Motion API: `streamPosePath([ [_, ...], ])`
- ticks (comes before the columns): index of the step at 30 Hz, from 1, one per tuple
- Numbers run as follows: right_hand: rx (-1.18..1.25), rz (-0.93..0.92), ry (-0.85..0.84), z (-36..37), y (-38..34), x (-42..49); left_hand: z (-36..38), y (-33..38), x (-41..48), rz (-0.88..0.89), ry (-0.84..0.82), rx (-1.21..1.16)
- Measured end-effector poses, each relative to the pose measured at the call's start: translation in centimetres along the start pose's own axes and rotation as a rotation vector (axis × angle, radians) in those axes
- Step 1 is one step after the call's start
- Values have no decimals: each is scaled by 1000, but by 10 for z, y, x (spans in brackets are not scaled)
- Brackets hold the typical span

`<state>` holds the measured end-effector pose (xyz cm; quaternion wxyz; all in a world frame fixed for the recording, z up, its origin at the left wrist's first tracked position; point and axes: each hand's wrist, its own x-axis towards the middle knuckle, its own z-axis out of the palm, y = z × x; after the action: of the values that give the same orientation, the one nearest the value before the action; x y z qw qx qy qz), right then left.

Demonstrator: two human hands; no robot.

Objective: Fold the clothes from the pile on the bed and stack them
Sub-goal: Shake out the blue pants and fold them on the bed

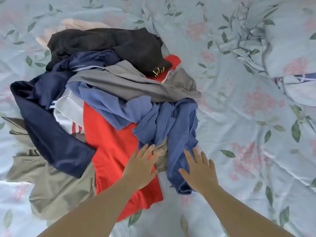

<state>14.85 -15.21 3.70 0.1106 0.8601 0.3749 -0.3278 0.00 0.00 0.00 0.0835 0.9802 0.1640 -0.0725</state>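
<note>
unfolded pile point(109, 100) of clothes on the bed point(239, 168), left of centre in the head view. nothing in it is folded or stacked. nearest the person, a blue garment point(153, 117) lies crumpled across the pile's near right side, one long part trailing down onto the sheet. beside it on the left, a red shirt point(116, 151) lies fairly flat, its lower edge reaching toward the person. a navy garment point(51, 134) drapes over the pile's left side and overlaps a khaki garment point(56, 190) at the near left. a white piece point(68, 115) with red stripes shows between navy and red. a grey garment point(128, 84) runs across the middle, above the blue one. a black garment point(106, 43) with a small yellow mark tops the far side, and a pale pink garment point(77, 24) peeks out behind it.

left hand point(142, 166): fingers straight and spread, holding nothing, palm down on the red shirt, fingertips at the edge of the blue garment and a small beige fold. right hand point(200, 173): fingers straight and spread wide, holding nothing, palm down over the trailing blue part; whether it presses the cloth cannot be told. both forearms are bare.

the bed carries a pale blue sheet with pink flowers and green leaves, wrinkled. a pillow point(290, 48) in matching cloth lies at the far right, well apart from the pile.
</note>
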Motion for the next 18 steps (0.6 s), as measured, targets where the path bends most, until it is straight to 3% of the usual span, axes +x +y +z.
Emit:
streamPosePath([
  [7, 98, -26, -110, 52, 17, 20, 44, 20, -1, -28, 7, 27],
  [13, 388, -64, -92, 75, 32, 30, 67, 32, -17, -62, 9, 73],
  [18, 618, -93, -122, 62, 41, 19, 63, 57, -30, -189, -163, -136],
])
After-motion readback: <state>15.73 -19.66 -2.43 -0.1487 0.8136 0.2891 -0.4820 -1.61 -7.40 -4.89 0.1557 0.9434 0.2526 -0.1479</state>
